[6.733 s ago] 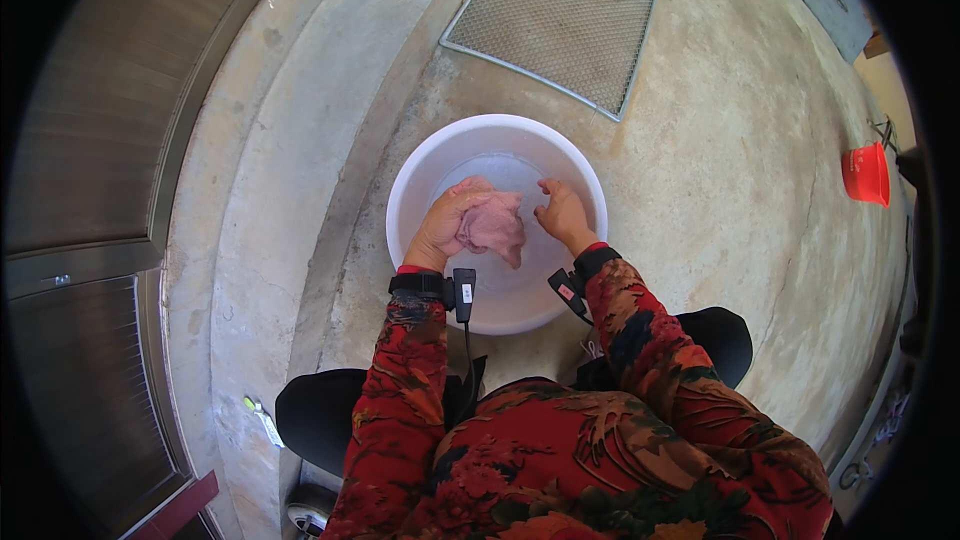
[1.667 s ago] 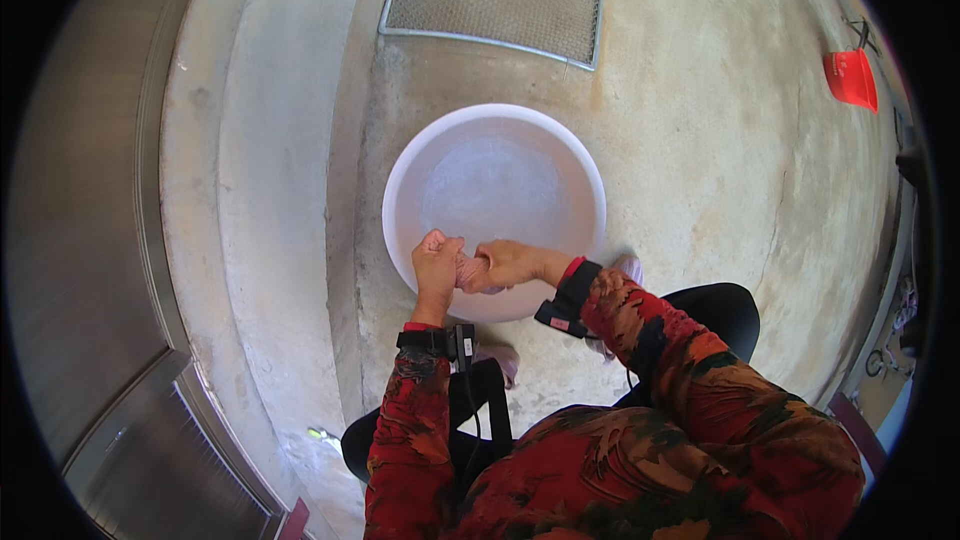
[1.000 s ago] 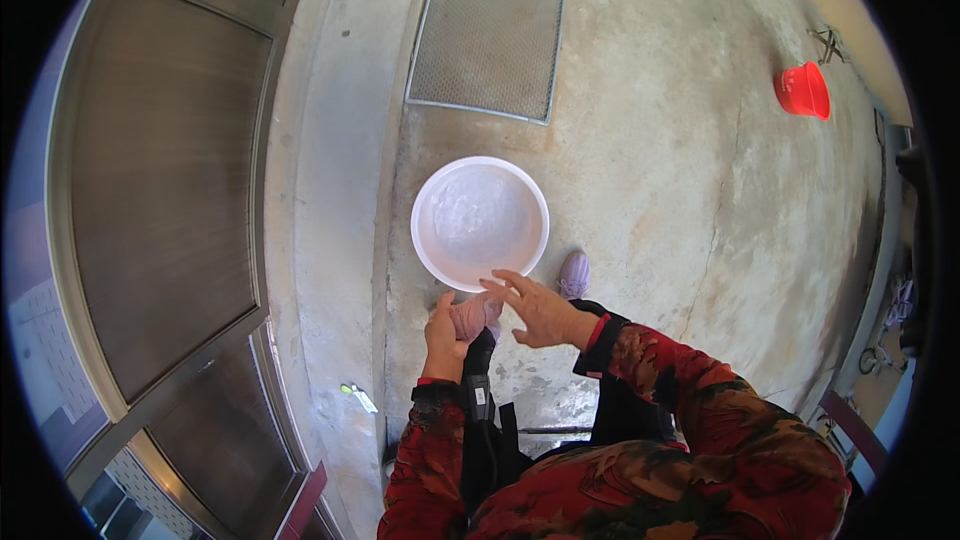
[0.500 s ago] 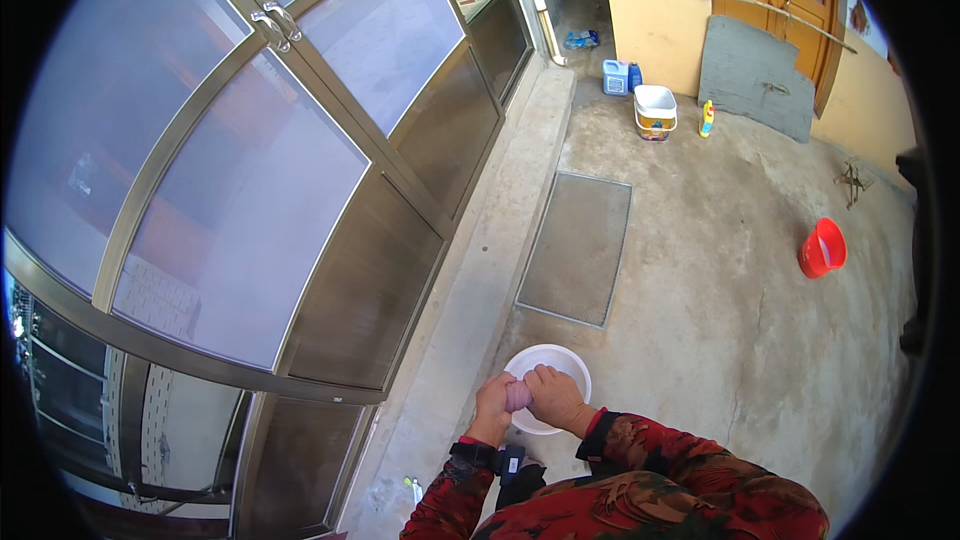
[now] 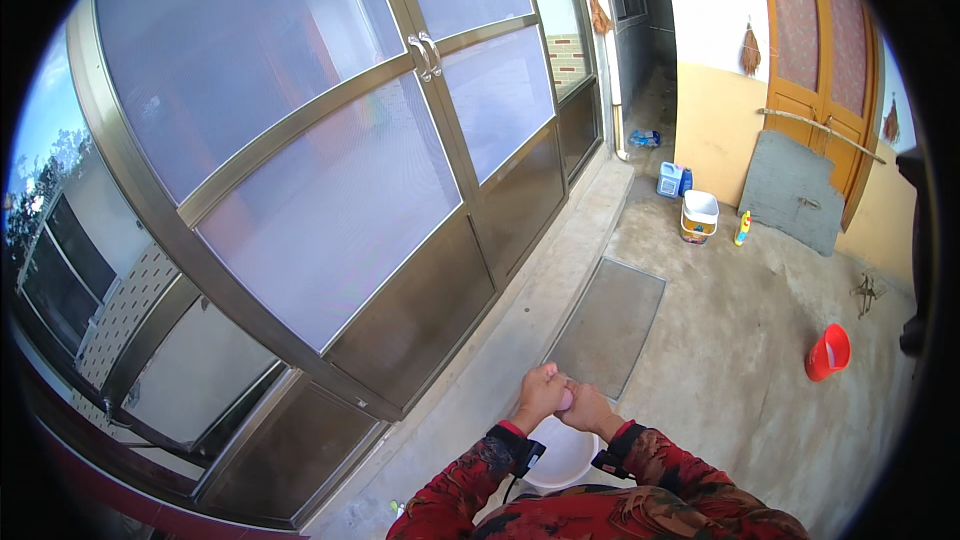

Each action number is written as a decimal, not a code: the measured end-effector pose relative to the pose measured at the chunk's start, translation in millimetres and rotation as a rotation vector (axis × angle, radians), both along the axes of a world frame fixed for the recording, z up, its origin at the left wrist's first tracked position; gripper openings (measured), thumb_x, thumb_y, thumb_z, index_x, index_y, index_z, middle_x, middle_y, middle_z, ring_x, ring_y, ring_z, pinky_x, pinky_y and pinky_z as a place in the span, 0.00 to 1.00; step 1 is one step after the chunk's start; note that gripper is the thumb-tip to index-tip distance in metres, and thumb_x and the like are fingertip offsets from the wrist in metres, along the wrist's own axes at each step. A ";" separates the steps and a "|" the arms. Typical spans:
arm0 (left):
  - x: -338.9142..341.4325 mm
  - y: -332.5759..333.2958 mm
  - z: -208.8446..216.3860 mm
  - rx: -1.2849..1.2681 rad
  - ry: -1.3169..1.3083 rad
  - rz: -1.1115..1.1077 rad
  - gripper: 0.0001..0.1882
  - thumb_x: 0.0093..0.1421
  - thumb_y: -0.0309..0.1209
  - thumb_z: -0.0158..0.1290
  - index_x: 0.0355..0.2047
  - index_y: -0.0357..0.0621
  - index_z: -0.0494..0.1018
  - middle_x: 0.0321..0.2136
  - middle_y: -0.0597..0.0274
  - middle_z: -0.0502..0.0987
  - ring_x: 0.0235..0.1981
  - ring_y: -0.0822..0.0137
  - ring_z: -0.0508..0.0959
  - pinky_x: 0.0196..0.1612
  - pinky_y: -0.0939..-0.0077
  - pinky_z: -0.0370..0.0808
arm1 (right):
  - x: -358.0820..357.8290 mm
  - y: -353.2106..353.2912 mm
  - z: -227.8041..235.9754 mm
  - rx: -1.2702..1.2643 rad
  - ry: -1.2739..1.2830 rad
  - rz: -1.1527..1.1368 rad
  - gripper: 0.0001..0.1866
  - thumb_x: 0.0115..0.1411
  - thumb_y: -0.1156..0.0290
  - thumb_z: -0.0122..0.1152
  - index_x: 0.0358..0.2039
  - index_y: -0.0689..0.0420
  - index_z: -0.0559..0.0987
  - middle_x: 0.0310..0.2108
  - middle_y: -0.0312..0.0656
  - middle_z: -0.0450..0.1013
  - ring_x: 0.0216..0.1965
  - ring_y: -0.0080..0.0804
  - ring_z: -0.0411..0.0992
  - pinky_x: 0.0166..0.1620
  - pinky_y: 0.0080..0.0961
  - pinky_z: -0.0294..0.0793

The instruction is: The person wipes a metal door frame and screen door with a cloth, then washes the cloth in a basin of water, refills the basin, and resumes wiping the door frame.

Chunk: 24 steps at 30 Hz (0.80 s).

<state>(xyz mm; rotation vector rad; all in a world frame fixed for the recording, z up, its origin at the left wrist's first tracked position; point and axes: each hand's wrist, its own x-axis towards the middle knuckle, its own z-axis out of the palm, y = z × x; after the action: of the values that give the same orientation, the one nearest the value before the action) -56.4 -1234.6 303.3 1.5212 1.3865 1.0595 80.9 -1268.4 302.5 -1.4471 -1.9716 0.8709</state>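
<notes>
A bunched pink cloth (image 5: 565, 400) shows as a small patch between my two closed hands. My left hand (image 5: 540, 395) is wrapped round one end of it, its fist tipped upward. My right hand (image 5: 588, 410) grips the other end, close against the left. Most of the cloth is hidden by my fingers. Just below and nearer to me stands a round white basin (image 5: 563, 460) on the concrete, partly covered by my forearms. What lies in the basin I cannot make out.
Glazed metal doors (image 5: 400, 180) and a concrete step (image 5: 480, 370) run along the left. A grey mat (image 5: 610, 325) lies beyond my hands. Farther off stand a white bucket (image 5: 699, 218), a blue jug (image 5: 670, 180) and a yellow bottle (image 5: 742, 228). A red bucket (image 5: 828, 352) is at right.
The view has tilted upward, so the background sits lower. My hands have come closer together and turned on the cloth, leaving less of it showing; they now appear by the basin's far rim.
</notes>
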 end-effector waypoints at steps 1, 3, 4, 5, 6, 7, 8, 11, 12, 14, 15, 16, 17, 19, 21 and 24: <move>-2.2 1.7 11.6 0.053 0.040 -0.007 0.11 0.50 0.29 0.50 0.16 0.36 0.65 0.12 0.54 0.68 0.14 0.63 0.68 0.20 0.65 0.64 | -3.6 3.8 0.2 0.017 0.052 0.018 0.18 0.43 0.64 0.65 0.36 0.57 0.78 0.29 0.56 0.76 0.33 0.56 0.75 0.39 0.40 0.75; -8.5 4.5 34.7 0.165 0.073 -0.007 0.10 0.51 0.28 0.49 0.17 0.36 0.64 0.12 0.52 0.66 0.14 0.64 0.66 0.19 0.65 0.63 | -14.6 17.1 2.0 -0.089 0.194 0.006 0.14 0.42 0.66 0.66 0.30 0.59 0.80 0.25 0.51 0.77 0.27 0.45 0.77 0.36 0.37 0.76; -10.7 6.2 45.1 0.222 0.069 -0.008 0.10 0.50 0.27 0.49 0.16 0.35 0.64 0.11 0.54 0.64 0.14 0.69 0.64 0.18 0.68 0.62 | -17.8 25.3 5.2 -0.148 0.224 0.032 0.14 0.41 0.68 0.67 0.29 0.60 0.80 0.24 0.48 0.77 0.26 0.41 0.76 0.35 0.36 0.76; -13.2 7.8 54.5 0.307 0.058 -0.004 0.10 0.50 0.25 0.49 0.16 0.35 0.63 0.10 0.56 0.62 0.14 0.74 0.61 0.17 0.70 0.61 | -20.7 30.2 9.8 -0.208 0.256 0.052 0.14 0.40 0.69 0.68 0.29 0.61 0.80 0.23 0.46 0.77 0.25 0.37 0.76 0.34 0.35 0.76; -15.9 8.9 62.4 0.244 0.038 -0.038 0.10 0.50 0.26 0.49 0.17 0.35 0.63 0.11 0.54 0.62 0.13 0.71 0.62 0.17 0.69 0.62 | -25.3 33.6 15.3 -0.198 0.410 0.106 0.09 0.39 0.75 0.68 0.24 0.60 0.80 0.19 0.37 0.74 0.19 0.27 0.71 0.24 0.29 0.72; -18.0 10.0 68.9 0.210 0.007 -0.061 0.10 0.50 0.26 0.50 0.17 0.35 0.62 0.11 0.52 0.63 0.13 0.68 0.62 0.18 0.67 0.62 | -25.9 34.6 22.4 -0.329 0.434 0.110 0.08 0.39 0.77 0.67 0.24 0.58 0.79 0.18 0.35 0.72 0.17 0.26 0.69 0.21 0.27 0.68; -21.3 11.4 73.8 0.175 -0.030 -0.093 0.11 0.50 0.27 0.50 0.17 0.35 0.62 0.12 0.49 0.64 0.12 0.66 0.62 0.18 0.66 0.63 | -25.3 35.9 30.8 -0.463 0.452 0.115 0.09 0.39 0.79 0.67 0.23 0.56 0.77 0.17 0.34 0.71 0.15 0.24 0.66 0.18 0.25 0.65; -29.6 16.3 82.0 0.382 0.089 -0.095 0.11 0.48 0.28 0.51 0.18 0.35 0.62 0.13 0.45 0.65 0.13 0.52 0.64 0.20 0.60 0.64 | -28.9 33.0 52.0 -0.726 0.617 0.118 0.12 0.40 0.84 0.64 0.22 0.53 0.73 0.14 0.30 0.63 0.10 0.20 0.58 0.14 0.21 0.53; -32.2 18.2 83.3 0.402 0.109 -0.103 0.11 0.47 0.29 0.51 0.18 0.35 0.62 0.14 0.44 0.65 0.15 0.49 0.64 0.20 0.58 0.64 | -31.9 32.2 56.1 -0.804 0.735 0.177 0.13 0.40 0.85 0.63 0.21 0.52 0.71 0.13 0.28 0.61 0.09 0.18 0.55 0.13 0.19 0.49; -36.1 19.8 83.7 0.414 0.147 -0.134 0.11 0.46 0.29 0.51 0.17 0.35 0.62 0.16 0.43 0.65 0.18 0.42 0.65 0.22 0.56 0.64 | -35.8 32.9 60.1 -0.923 0.758 0.197 0.15 0.41 0.87 0.61 0.21 0.51 0.68 0.13 0.28 0.58 0.09 0.18 0.52 0.13 0.19 0.47; -37.6 20.0 83.4 0.431 0.136 -0.122 0.10 0.45 0.29 0.51 0.17 0.35 0.62 0.16 0.42 0.65 0.19 0.41 0.65 0.23 0.55 0.64 | -39.2 35.4 59.5 -0.968 0.772 0.181 0.16 0.42 0.88 0.60 0.21 0.51 0.66 0.13 0.28 0.57 0.09 0.18 0.51 0.14 0.19 0.46; -39.3 21.6 83.6 0.451 0.130 -0.114 0.10 0.45 0.29 0.50 0.17 0.35 0.62 0.16 0.42 0.66 0.20 0.41 0.65 0.24 0.54 0.65 | -39.5 36.6 58.3 -0.982 0.781 0.215 0.15 0.43 0.89 0.57 0.20 0.51 0.66 0.13 0.29 0.56 0.09 0.18 0.50 0.14 0.20 0.46; -40.4 21.5 83.0 0.462 0.120 -0.123 0.10 0.44 0.29 0.50 0.17 0.36 0.63 0.16 0.42 0.66 0.21 0.40 0.66 0.25 0.54 0.65 | -41.6 39.8 55.8 -1.019 0.790 0.242 0.15 0.44 0.88 0.57 0.20 0.51 0.66 0.12 0.29 0.56 0.09 0.18 0.50 0.14 0.20 0.46; -43.8 23.0 82.7 0.491 0.143 -0.116 0.10 0.44 0.29 0.50 0.17 0.36 0.63 0.17 0.41 0.66 0.22 0.39 0.66 0.26 0.53 0.65 | -42.4 45.6 51.1 -1.085 0.781 0.237 0.14 0.45 0.88 0.56 0.20 0.52 0.66 0.12 0.29 0.55 0.09 0.18 0.50 0.15 0.19 0.47; -46.8 24.1 82.4 0.510 0.153 -0.126 0.10 0.44 0.29 0.50 0.17 0.36 0.63 0.17 0.41 0.66 0.23 0.39 0.67 0.26 0.52 0.64 | -42.1 51.4 47.9 -1.060 0.743 0.375 0.11 0.47 0.83 0.54 0.19 0.52 0.65 0.11 0.28 0.52 0.09 0.19 0.48 0.16 0.20 0.47; -53.0 27.3 82.9 0.529 0.179 -0.129 0.10 0.44 0.30 0.50 0.17 0.37 0.63 0.17 0.42 0.66 0.23 0.39 0.68 0.26 0.51 0.64 | -45.8 59.6 45.8 -1.083 0.709 0.455 0.09 0.48 0.79 0.54 0.19 0.52 0.65 0.10 0.28 0.50 0.10 0.20 0.47 0.17 0.21 0.46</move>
<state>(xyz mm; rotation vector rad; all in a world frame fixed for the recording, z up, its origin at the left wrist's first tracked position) -109.4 -1207.3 386.1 2.0999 1.1530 1.2993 35.1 -1208.8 348.3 -0.8530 -1.2596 2.4900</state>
